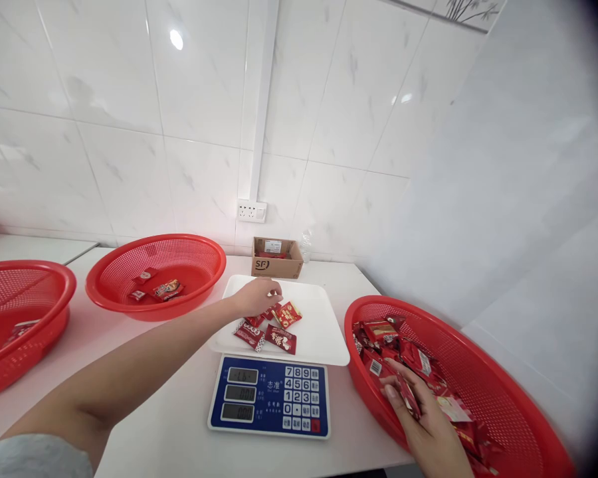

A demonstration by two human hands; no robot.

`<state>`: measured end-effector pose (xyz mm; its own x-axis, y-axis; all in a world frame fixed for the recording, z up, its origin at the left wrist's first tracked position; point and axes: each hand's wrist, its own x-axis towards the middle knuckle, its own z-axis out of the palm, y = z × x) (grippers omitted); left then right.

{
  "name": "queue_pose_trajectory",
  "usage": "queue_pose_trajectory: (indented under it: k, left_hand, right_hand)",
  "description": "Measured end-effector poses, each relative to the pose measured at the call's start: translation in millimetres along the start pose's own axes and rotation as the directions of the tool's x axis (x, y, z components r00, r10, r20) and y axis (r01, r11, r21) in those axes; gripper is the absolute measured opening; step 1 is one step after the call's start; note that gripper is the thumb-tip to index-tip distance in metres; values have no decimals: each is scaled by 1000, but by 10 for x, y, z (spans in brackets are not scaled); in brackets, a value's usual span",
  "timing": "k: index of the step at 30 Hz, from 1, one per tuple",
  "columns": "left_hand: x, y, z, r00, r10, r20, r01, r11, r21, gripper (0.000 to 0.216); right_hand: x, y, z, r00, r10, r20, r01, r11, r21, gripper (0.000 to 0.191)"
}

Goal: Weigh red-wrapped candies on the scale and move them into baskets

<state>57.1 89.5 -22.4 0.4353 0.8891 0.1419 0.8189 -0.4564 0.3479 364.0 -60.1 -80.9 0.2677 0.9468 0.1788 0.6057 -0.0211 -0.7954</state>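
My left hand [259, 297] reaches over the white tray [323, 325] of an electronic scale [270, 397], fingers curled down on red snack packets [274, 328] lying there. Whether it grips one I cannot tell. My right hand [423, 418] rests inside the red basket [483, 372] at the right, fingers among many red packets [403, 348], touching a packet under the fingertips.
A second red basket [199, 265] with a few packets stands behind the scale at left. A third red basket [54, 292] sits at the far left edge. A small cardboard box [276, 259] stands against the tiled wall, below a wall socket [252, 211].
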Motion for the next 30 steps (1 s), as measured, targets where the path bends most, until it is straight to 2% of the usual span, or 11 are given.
queue_pose_trajectory:
  k: [6,10,12,15,21,30]
  left_hand:
    - [-222,-292,-10,1000,12,26,-11,999,-49,33]
    - [-375,-354,45,1000,-5,-21,3,998,-63,39]
    - [-441,-345,46,998,-18,-61,13,997,-78,39]
    - [-546,-297,24,995,-29,-90,20,995,-102,26]
    - [-728,-179,28,999,4,-35,-8,991,-135,16]
    - [-556,-88,91,992,-113,-53,108,991,-82,20]
  right_hand:
    - [3,-29,5,1000,1,-13,-1,1000,2,59]
    - [11,-15,9,1000,14,-7,-14,1000,0,59]
    - [8,-19,1,999,33,11,-33,999,-7,60]
    - [-2,-39,-12,999,47,19,-46,999,-26,61]
    - [2,-57,3,1000,-8,-19,7,999,-48,58]
    - [-9,-21,13,999,-21,-26,20,998,-55,56]
